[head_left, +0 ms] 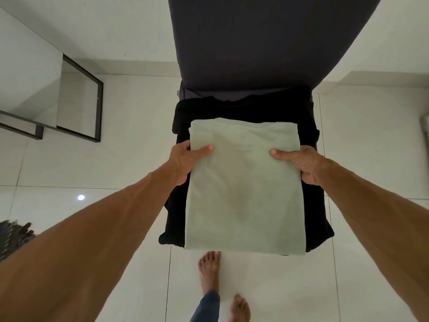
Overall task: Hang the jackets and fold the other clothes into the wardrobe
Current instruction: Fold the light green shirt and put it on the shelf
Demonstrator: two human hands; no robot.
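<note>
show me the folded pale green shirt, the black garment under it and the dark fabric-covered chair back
folded pale green shirt (243, 194), head view, middle of top face
black garment (243, 110), head view, far edge
dark fabric-covered chair back (255, 38), head view, centre of cover

The pale green garment (243, 182) is soft, matt cloth with a fine, smooth surface and a faint print too dim to read, and the black garment (243, 108) under it is a darker matt cloth that gives back almost no light. The chair (255, 43) behind them wears a dark purplish-grey fabric cover, stretched smooth and matt. The floor (116, 168) is of large pale tiles, glossy enough to mirror a lamp as a bright spot, the low table (99, 112) at the left has clear glass in a matt black frame that looks like metal, and the trouser cuff (210, 303) is blue denim.
</note>
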